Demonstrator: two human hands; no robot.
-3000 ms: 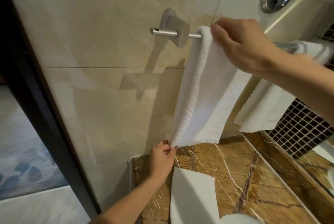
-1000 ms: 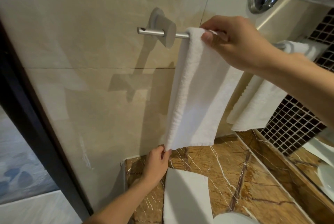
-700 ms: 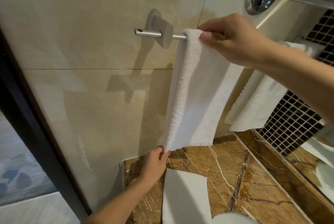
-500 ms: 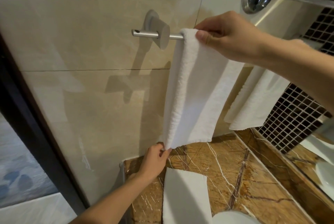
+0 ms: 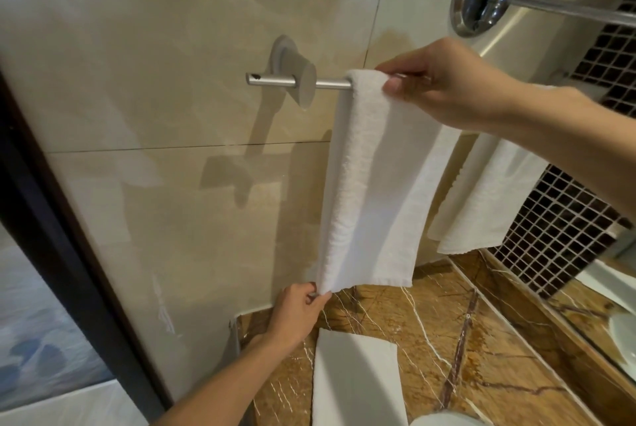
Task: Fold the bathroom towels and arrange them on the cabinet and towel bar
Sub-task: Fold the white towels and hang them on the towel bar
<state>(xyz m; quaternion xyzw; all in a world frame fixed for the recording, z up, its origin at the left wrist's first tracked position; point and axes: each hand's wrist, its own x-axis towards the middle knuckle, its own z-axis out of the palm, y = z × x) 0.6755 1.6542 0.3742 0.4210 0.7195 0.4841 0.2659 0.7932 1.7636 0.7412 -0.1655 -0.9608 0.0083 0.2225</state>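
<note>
Right hand (image 5: pixel 447 88) pinches the white towel (image 5: pixel 375 184) at its top over the towel bar (image 5: pixel 275 82); left hand (image 5: pixel 299 308) pinches its lower left corner. Second towel (image 5: pixel 488 191) hangs beside it; a folded towel (image 5: pixel 354 377) lies on the marble counter (image 5: pixel 481 339) near its left edge.

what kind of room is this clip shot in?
Almost certainly a bathroom, possibly a hotel's. A white towel hangs over a wall-mounted towel bar on glossy beige tile, above a brown marble counter, with dark mosaic tile to the right.
</note>
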